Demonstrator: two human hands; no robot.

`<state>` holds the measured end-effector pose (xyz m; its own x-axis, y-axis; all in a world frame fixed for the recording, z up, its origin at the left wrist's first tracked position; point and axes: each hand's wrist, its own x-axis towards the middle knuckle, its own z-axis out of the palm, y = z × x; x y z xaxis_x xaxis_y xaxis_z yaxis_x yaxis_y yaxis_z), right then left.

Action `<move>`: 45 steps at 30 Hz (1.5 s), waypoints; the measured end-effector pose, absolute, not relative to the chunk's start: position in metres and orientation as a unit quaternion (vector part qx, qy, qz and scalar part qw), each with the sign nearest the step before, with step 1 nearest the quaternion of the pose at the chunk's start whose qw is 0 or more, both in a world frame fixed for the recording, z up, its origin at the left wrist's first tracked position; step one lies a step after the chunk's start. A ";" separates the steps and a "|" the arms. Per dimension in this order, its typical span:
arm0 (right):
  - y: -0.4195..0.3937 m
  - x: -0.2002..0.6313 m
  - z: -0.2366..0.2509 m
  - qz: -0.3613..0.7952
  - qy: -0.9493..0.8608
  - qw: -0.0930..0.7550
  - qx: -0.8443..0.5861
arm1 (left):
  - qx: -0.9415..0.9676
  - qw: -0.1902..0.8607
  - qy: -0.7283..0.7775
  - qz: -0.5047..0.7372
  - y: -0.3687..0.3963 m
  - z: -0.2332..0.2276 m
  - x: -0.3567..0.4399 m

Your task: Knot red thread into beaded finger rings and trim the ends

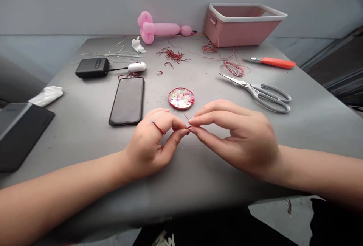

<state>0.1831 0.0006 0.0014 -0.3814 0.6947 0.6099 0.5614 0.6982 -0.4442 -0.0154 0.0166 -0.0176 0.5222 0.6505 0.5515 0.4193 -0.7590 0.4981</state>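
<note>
Both hands meet over the near middle of the grey table (pixel 85 140). My left hand (pixel 151 144) pinches a thin red wire (pixel 158 127) between thumb and forefinger; the wire loops over its index finger. My right hand (pixel 235 134) pinches the same wire's end at the fingertips, touching the left fingertips. A short red wire tip sticks up between them. Just beyond the hands lies a small round red lid (pixel 181 98) filled with pale coloured beads.
Grey scissors (pixel 261 92) lie to the right, an orange-handled tool (pixel 273 62) behind them. A black phone (pixel 127 100), a power bank (pixel 92 68), red wire scraps (pixel 174 55), a pink basket (pixel 241 24) and a pink balloon (pixel 159 28) sit farther back. A dark case (pixel 17 132) is at left.
</note>
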 end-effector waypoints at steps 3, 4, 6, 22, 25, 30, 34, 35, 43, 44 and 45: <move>-0.001 0.182 0.004 0.219 -0.794 0.358 -0.439 | 0.873 0.119 0.294 0.371 0.016 -0.019 -0.016; 0.000 0.181 0.005 0.256 -0.781 0.346 -0.452 | 0.877 0.101 0.292 0.368 0.016 -0.020 -0.015; 0.001 0.180 0.004 0.311 -0.756 0.326 -0.474 | 0.883 0.061 0.300 0.357 0.016 -0.020 -0.015; 0.025 0.193 0.008 0.546 -0.693 0.189 -0.431 | 0.880 0.069 0.336 0.328 0.013 -0.018 -0.013; 0.020 0.194 0.004 0.284 -0.817 0.321 -0.386 | 0.843 0.174 0.393 0.322 0.015 -0.014 -0.013; 0.013 0.193 -0.002 -0.070 -0.898 0.338 -0.273 | 0.801 0.287 0.428 0.304 0.015 -0.011 -0.012; 0.010 0.193 0.000 -0.208 -0.911 0.276 -0.224 | 0.804 0.317 0.412 0.289 0.014 -0.012 -0.010; 0.009 0.193 0.001 -0.221 -0.914 0.264 -0.215 | 0.804 0.323 0.411 0.283 0.014 -0.012 -0.010; 0.018 0.197 0.002 -0.223 -0.923 0.275 -0.149 | 0.811 0.338 0.396 0.268 0.016 -0.012 -0.010; 0.018 0.197 0.002 -0.219 -0.925 0.273 -0.148 | 0.808 0.345 0.395 0.267 0.016 -0.012 -0.010; 0.018 0.197 0.002 -0.216 -0.926 0.273 -0.148 | 0.804 0.354 0.396 0.266 0.016 -0.012 -0.010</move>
